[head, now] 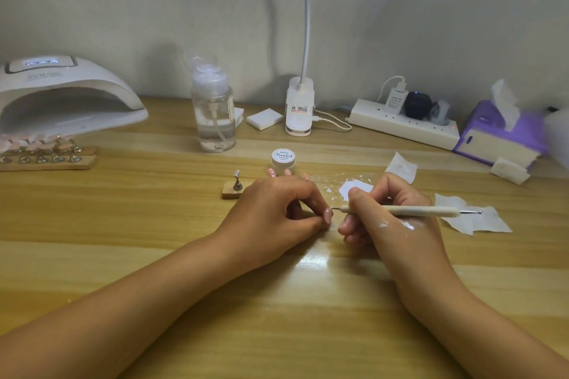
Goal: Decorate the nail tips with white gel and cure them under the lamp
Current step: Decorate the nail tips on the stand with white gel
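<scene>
All sat on wooden table (277, 301). Far left stood curing lamp (61, 92), "SUN" printed on top, display lit; rack of pink nail tips (43, 152) just in front of it. Your left hand (271, 209) rested on table, thumb and forefinger pinching nail tip (329, 210), mostly hidden. Your right hand (385, 224), white smears on its back, gripped dotting tool (400, 210) pen-style, metal point touching that tip. Beyond your knuckles stood gel jar (283, 158), lid reading "Painted", near white gel puddle (354, 188).

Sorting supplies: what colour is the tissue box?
The tissue box is purple with a pale panel; head view.
</scene>
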Available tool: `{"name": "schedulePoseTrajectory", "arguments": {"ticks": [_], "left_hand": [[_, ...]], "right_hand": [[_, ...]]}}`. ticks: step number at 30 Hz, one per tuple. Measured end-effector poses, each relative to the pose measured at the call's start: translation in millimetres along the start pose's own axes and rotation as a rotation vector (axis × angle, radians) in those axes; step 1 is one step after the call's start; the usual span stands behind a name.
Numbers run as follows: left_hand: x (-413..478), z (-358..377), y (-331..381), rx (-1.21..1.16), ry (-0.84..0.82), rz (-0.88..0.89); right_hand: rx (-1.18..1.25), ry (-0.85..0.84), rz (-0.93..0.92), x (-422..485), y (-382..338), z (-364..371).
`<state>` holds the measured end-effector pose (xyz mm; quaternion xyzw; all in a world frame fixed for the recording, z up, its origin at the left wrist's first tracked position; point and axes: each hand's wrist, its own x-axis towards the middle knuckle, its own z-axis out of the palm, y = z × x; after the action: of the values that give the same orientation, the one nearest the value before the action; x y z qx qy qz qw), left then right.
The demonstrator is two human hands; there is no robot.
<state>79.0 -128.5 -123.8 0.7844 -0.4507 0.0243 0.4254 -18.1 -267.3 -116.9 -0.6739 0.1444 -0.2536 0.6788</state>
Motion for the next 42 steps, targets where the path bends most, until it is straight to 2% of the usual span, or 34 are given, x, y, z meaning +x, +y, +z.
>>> {"name": "schedulePoseTrajectory", "arguments": {"ticks": [3,7,14,22,29,33,36,39,42], "left_hand": [[-0.4,0.6,-0.3,-0.015,0.001,-0.015],[-0.3,1.2,0.5,-0.009,0.004,-0.033],[-0.7,-0.4,0.4,0.019,-0.034,-0.047],[0.5,0.1,-0.8,0.048,-0.033,-0.060],[-0.1,0.5,-1.7,0.031,-0.036,-0.071],[0.6,0.1,-3.2,0.012,-0.031,-0.111],[1.5,0.1,-3.2,0.027,-0.024,-0.137],[3.1,-0.8,-2.6,0.055,-0.018,-0.137],[3.0,-1.1,-3.6,0.066,-0.011,-0.117]], "right_hand": [[0.044,0.107,-0.084,0.9,2.0,-3.8],[-0.086,0.164,-0.200,8.4,-1.7,-16.1],[-0.367,0.135,-0.013,20.3,7.6,-33.8],[-0.553,0.113,-0.022,20.2,8.5,-30.1],[-0.601,0.157,-0.054,21.1,8.3,-29.5],[-0.519,0.216,-0.091,19.8,8.1,-30.7],[-0.453,0.229,-0.253,11.9,1.3,-26.8],[-0.424,0.128,-0.345,0.3,-5.0,-14.9],[-0.265,-0.006,-0.290,-9.7,-7.4,-1.0]]}}
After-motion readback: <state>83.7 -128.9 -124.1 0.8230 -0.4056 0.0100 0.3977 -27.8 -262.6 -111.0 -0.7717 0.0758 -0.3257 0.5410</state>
